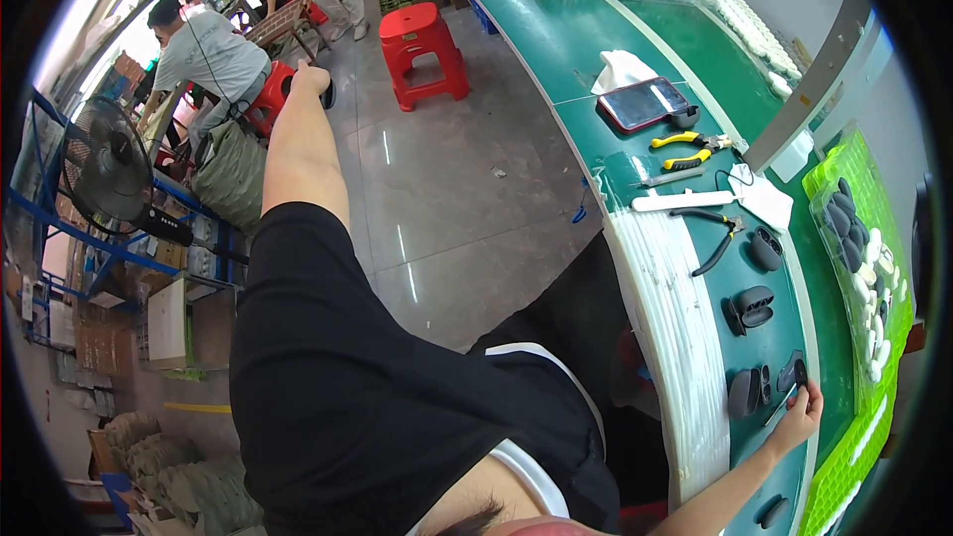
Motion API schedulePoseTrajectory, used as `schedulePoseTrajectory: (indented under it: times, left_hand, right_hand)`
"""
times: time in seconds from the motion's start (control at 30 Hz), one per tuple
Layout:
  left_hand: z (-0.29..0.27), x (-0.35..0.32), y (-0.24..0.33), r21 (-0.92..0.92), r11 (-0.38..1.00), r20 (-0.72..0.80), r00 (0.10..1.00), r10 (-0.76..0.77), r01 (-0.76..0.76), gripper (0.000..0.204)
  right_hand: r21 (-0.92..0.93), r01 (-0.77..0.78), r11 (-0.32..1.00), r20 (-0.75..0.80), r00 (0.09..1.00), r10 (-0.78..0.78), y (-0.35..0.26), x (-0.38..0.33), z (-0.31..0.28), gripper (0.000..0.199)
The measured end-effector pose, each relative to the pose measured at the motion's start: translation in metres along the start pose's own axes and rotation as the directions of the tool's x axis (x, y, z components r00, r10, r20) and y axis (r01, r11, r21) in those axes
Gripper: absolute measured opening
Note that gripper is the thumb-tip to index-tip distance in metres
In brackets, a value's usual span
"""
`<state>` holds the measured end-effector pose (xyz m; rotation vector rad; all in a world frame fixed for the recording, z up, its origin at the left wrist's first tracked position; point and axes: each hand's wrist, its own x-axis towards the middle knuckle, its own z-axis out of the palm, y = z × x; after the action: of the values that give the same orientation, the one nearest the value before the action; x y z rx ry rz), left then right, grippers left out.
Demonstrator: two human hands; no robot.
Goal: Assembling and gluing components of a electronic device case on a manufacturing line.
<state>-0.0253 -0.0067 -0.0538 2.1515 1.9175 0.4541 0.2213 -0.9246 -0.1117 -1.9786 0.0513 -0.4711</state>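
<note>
My right hand (799, 421) is over the green bench, fingers pinched on a thin metal tool (777, 411) whose exact kind I cannot make out. A dark case part (791, 371) lies right at its fingertips. Beside it stands an open dark grey earbud case (745, 393), with two more such cases, one (754, 308) and another (765, 249), farther up the bench. My left hand (312, 79) is stretched far out over the floor, away from the bench. Its fingers look curled, with a dark rounded thing (330, 92) at them, too small to name.
On the bench are yellow-black pliers (692, 151), black-handled pliers (714, 238), a white spatula-like tool (685, 201), a phone (642, 103) and stacked white plastic sheets (670, 337). A green tray (884, 288) holds pale and dark pieces. A red stool (422, 50), a fan (107, 164) and seated co-workers are left.
</note>
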Motion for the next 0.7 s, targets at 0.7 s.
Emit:
schedulePoseTrajectory:
  times: [0.7]
  left_hand:
    - [-0.004, 0.005, -0.016, 0.063, 0.997, -0.002, 0.999, 0.04, -0.039, 0.07]
  right_hand:
    - [0.019, 0.002, 1.0, -0.028, 1.0, -0.002, 0.003, 0.001, 0.001, 0.014]
